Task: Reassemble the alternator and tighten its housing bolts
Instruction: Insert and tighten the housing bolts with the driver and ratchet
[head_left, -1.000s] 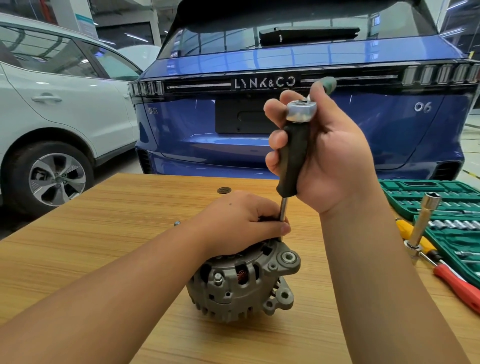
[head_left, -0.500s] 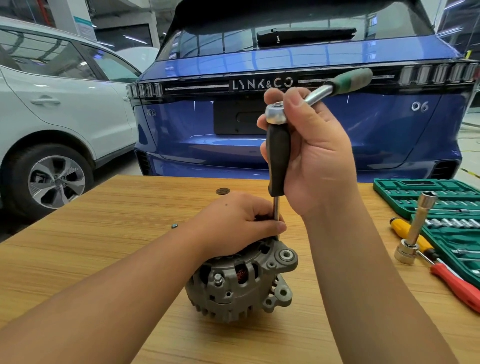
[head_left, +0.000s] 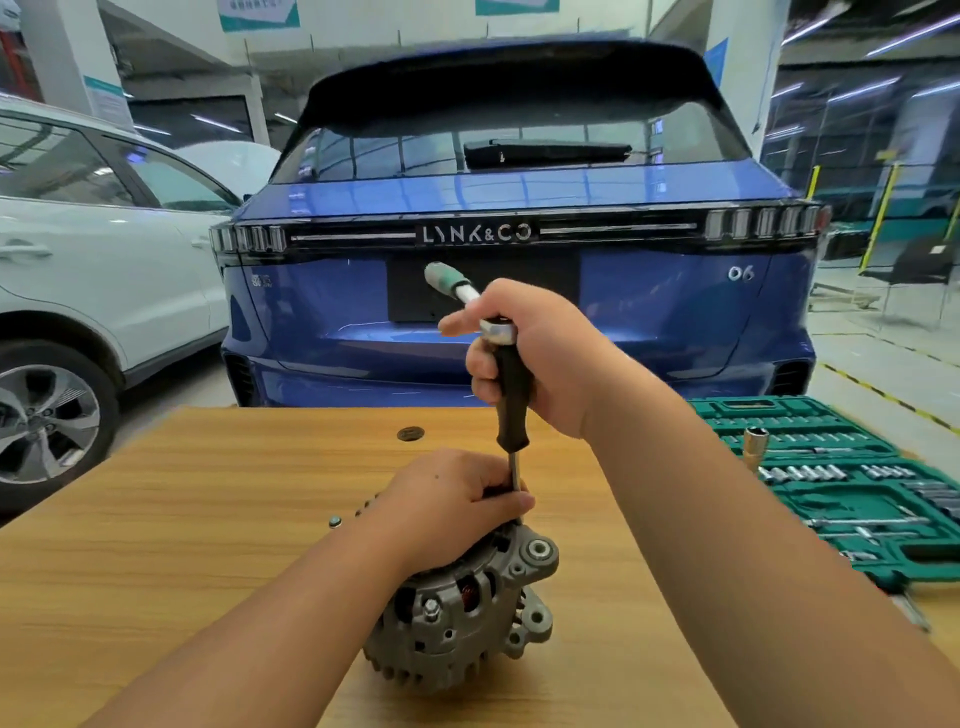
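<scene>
We are steadying the heavy, rigid alternator (head_left: 462, 613) under our gripping left hand (head_left: 447, 499) while our right hand (head_left: 540, 358) is clenching the black-handled socket driver (head_left: 511, 400) above those fingers.

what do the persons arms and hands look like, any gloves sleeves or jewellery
Both forearms are bare up to the frame edge, with no sleeves in view. The left hand and right hand wear no gloves, and no rings, watch or wristband show. A small dark mole sits on the back of the left hand. Fingernails are short and unpainted.
</scene>
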